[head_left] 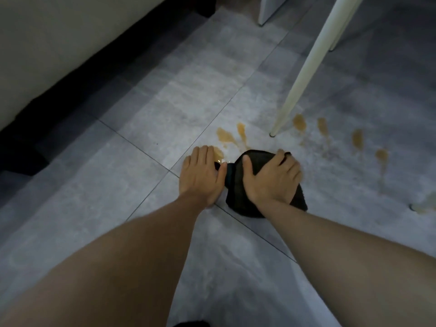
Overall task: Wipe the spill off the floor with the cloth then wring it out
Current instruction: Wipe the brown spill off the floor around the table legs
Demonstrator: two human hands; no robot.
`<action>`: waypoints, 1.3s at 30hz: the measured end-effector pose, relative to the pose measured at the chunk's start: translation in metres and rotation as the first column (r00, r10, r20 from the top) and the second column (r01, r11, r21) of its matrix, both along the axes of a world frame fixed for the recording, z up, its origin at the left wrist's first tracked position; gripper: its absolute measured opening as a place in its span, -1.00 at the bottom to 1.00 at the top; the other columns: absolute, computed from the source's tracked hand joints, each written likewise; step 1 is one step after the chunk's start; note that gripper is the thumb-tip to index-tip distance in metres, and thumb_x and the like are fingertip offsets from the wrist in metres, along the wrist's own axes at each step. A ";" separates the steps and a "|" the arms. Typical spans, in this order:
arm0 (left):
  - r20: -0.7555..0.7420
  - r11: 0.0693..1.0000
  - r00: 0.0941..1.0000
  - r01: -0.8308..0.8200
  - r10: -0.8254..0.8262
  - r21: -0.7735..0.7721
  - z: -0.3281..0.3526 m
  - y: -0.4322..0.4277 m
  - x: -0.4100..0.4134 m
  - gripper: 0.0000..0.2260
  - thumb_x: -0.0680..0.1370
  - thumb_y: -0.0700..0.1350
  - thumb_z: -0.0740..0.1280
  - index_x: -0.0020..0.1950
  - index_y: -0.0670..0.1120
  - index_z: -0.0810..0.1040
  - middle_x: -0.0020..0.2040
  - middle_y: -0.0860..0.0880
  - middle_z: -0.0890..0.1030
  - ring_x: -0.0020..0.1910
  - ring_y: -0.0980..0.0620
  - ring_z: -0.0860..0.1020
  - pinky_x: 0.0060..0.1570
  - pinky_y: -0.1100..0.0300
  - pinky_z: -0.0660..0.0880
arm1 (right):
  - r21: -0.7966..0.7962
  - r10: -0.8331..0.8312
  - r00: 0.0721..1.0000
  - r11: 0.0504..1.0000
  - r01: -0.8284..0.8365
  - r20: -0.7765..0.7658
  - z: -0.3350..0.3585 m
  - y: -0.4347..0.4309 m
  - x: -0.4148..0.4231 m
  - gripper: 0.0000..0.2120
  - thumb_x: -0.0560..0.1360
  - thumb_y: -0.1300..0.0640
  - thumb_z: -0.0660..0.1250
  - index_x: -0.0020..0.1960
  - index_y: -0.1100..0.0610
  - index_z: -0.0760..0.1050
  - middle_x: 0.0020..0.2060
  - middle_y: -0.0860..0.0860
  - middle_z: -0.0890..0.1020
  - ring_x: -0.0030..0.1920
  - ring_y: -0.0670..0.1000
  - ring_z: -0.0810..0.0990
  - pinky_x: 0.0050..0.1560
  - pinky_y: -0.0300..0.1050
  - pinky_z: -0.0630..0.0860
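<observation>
A dark bunched cloth (238, 199) lies on the grey tiled floor (132, 175). My right hand (271, 178) presses down on top of it, fingers spread over the fabric. My left hand (200, 175) lies flat beside it, covering the cloth's left end and touching the floor. Orange-brown spill streaks (226, 136) run just beyond both hands. More blotches (357, 139) sit to the right, past a table leg.
A white slanted table leg (304, 79) meets the floor just beyond my right hand. A pale sofa or cabinet with a black base (77, 74) lines the left side. White furniture feet (262, 20) stand at the top. Another wet patch (424, 206) lies at the right edge.
</observation>
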State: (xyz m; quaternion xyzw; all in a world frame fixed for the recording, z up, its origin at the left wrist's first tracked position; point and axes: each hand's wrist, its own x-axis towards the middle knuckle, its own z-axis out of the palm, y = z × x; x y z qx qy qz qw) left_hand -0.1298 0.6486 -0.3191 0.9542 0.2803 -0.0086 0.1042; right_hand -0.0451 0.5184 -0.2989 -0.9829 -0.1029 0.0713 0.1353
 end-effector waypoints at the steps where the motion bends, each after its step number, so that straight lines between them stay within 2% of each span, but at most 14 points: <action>1: 0.005 0.998 0.999 -0.053 0.053 -0.042 -0.003 -0.001 0.001 -0.38 0.67 0.21 -0.08 0.60 -0.17 0.14 0.59 -0.17 0.24 0.58 -0.16 0.16 0.53 -0.06 0.13 | -0.002 -0.017 0.996 1.000 0.017 -0.087 -0.004 0.005 -0.008 0.00 0.52 -0.47 0.04 0.61 0.29 -0.02 0.59 0.33 0.08 0.58 0.33 0.05 0.58 0.24 -0.03; 3: 0.009 0.988 0.991 -0.130 0.131 -0.081 -0.011 0.004 0.002 -0.32 0.66 0.26 -0.10 0.65 -0.14 -0.02 0.66 -0.14 0.04 0.63 -0.16 -0.07 0.59 -0.06 -0.07 | -0.020 -0.045 0.981 0.999 0.042 -0.188 -0.015 0.021 -0.014 0.09 0.50 -0.52 -0.04 0.63 0.30 -0.23 0.62 0.30 -0.20 0.61 0.31 -0.23 0.59 0.23 -0.25; 5: 0.013 0.982 0.986 -0.162 0.164 -0.095 -0.017 0.016 0.003 -0.30 0.64 0.30 -0.13 0.66 -0.08 -0.10 0.67 -0.08 -0.04 0.63 -0.14 -0.17 0.59 -0.05 -0.17 | -0.026 -0.054 0.982 0.998 0.050 -0.181 -0.026 0.039 -0.012 0.07 0.50 -0.52 -0.10 0.63 0.29 -0.26 0.61 0.28 -0.25 0.61 0.29 -0.29 0.57 0.23 -0.32; 9: 0.037 0.975 0.983 -0.172 0.179 -0.139 -0.029 0.039 0.003 -0.30 0.62 0.35 -0.15 0.66 -0.02 -0.11 0.68 0.02 -0.07 0.64 -0.08 -0.19 0.59 -0.02 -0.21 | -0.002 0.208 0.978 0.978 -0.208 0.007 -0.041 0.042 -0.006 -0.01 0.52 -0.50 -0.12 0.66 0.22 -0.11 0.65 0.18 -0.09 0.64 0.20 -0.15 0.60 0.17 -0.23; 13: 0.022 0.986 0.988 -0.152 0.154 -0.075 -0.032 0.041 -0.001 -0.27 0.61 0.37 -0.17 0.66 -0.03 -0.12 0.67 0.03 -0.11 0.63 -0.06 -0.21 0.59 -0.03 -0.21 | -0.077 0.417 0.906 0.908 -0.412 0.065 -0.041 0.007 -0.005 -0.06 0.53 -0.48 -0.13 0.66 0.17 -0.04 0.66 0.12 0.00 0.65 0.15 -0.06 0.62 0.17 -0.16; 18: 0.053 0.987 0.988 -0.140 0.144 -0.073 -0.033 0.044 0.001 -0.28 0.61 0.36 -0.20 0.67 -0.03 -0.07 0.67 0.03 -0.07 0.64 -0.04 -0.18 0.59 -0.02 -0.20 | -0.081 0.385 0.922 0.921 -0.381 0.044 -0.040 0.055 0.021 -0.09 0.54 -0.41 -0.08 0.66 0.20 -0.05 0.66 0.15 0.02 0.65 0.17 -0.06 0.61 0.17 -0.14; 20: 0.063 0.984 0.987 -0.144 0.151 -0.102 -0.035 0.046 0.001 -0.31 0.62 0.32 -0.25 0.67 -0.02 -0.05 0.68 0.03 -0.04 0.64 -0.02 -0.16 0.59 -0.01 -0.20 | -0.074 0.443 0.895 0.895 -0.440 0.041 -0.043 0.077 0.027 -0.14 0.57 -0.37 -0.08 0.66 0.19 -0.04 0.66 0.14 0.01 0.65 0.17 -0.07 0.62 0.15 -0.14; 25: 0.060 0.986 0.987 -0.140 0.146 -0.087 -0.033 0.045 0.001 -0.29 0.62 0.34 -0.19 0.67 -0.04 -0.06 0.67 0.03 -0.05 0.64 -0.03 -0.16 0.59 -0.03 -0.17 | -0.037 0.564 0.822 0.826 -0.563 0.083 -0.038 0.027 0.019 -0.18 0.56 -0.32 0.02 0.65 0.14 0.02 0.65 0.10 0.09 0.64 0.12 0.03 0.62 0.14 -0.07; 27: 0.072 0.985 0.985 -0.147 0.154 -0.089 -0.032 0.044 0.000 -0.28 0.62 0.35 -0.17 0.66 -0.05 -0.04 0.68 0.02 -0.03 0.64 -0.04 -0.15 0.59 -0.03 -0.16 | -0.001 0.473 0.879 0.881 -0.474 0.053 -0.036 0.022 0.029 -0.10 0.52 -0.33 0.09 0.65 0.19 -0.03 0.66 0.13 0.02 0.65 0.11 -0.02 0.63 0.08 -0.11; 30: 0.089 0.984 0.983 -0.149 0.158 -0.097 -0.034 0.045 0.001 -0.26 0.60 0.36 -0.19 0.66 -0.06 -0.02 0.67 0.02 -0.01 0.64 -0.03 -0.14 0.59 -0.02 -0.16 | 0.021 0.285 0.959 0.958 -0.285 0.010 -0.036 0.076 0.047 -0.03 0.50 -0.36 0.09 0.64 0.28 -0.05 0.65 0.23 -0.04 0.65 0.17 -0.08 0.62 0.09 -0.15; 31: 0.099 0.982 0.981 -0.153 0.164 -0.111 -0.034 0.045 0.001 -0.25 0.60 0.37 -0.20 0.66 -0.06 -0.01 0.67 0.02 -0.01 0.64 -0.02 -0.13 0.59 -0.02 -0.16 | 0.014 0.292 0.956 0.956 -0.292 0.001 -0.036 0.097 0.048 -0.05 0.51 -0.35 0.07 0.64 0.28 -0.03 0.64 0.25 -0.04 0.65 0.19 -0.08 0.62 0.11 -0.15; 33: 0.139 0.970 0.970 -0.173 0.198 -0.173 -0.034 0.045 0.002 -0.23 0.59 0.39 -0.18 0.66 -0.07 0.00 0.67 0.00 0.02 0.64 0.02 -0.11 0.59 0.00 -0.15 | 0.001 0.437 0.899 0.899 -0.437 0.020 -0.037 0.121 0.044 -0.12 0.55 -0.33 0.02 0.64 0.25 0.01 0.64 0.25 -0.01 0.64 0.20 -0.06 0.62 0.10 -0.13; 36: 0.169 0.953 0.959 -0.186 0.229 -0.239 -0.030 0.044 0.000 -0.17 0.56 0.43 -0.15 0.66 -0.11 -0.02 0.67 -0.03 0.04 0.64 0.06 -0.09 0.59 0.02 -0.14 | 0.027 0.620 0.780 0.781 -0.624 0.091 -0.037 0.094 0.030 -0.23 0.58 -0.28 0.01 0.63 0.17 0.14 0.62 0.26 0.10 0.63 0.23 0.00 0.62 0.15 -0.07; 39: 0.163 0.956 0.961 -0.184 0.224 -0.227 -0.028 0.044 0.000 -0.17 0.55 0.43 -0.17 0.66 -0.09 -0.06 0.67 -0.02 0.02 0.64 0.06 -0.11 0.59 0.05 -0.16 | -0.056 0.556 0.822 0.831 -0.553 0.128 -0.036 0.056 0.036 -0.26 0.55 -0.35 0.04 0.61 0.03 0.23 0.59 0.28 0.18 0.62 0.27 0.03 0.60 0.20 -0.04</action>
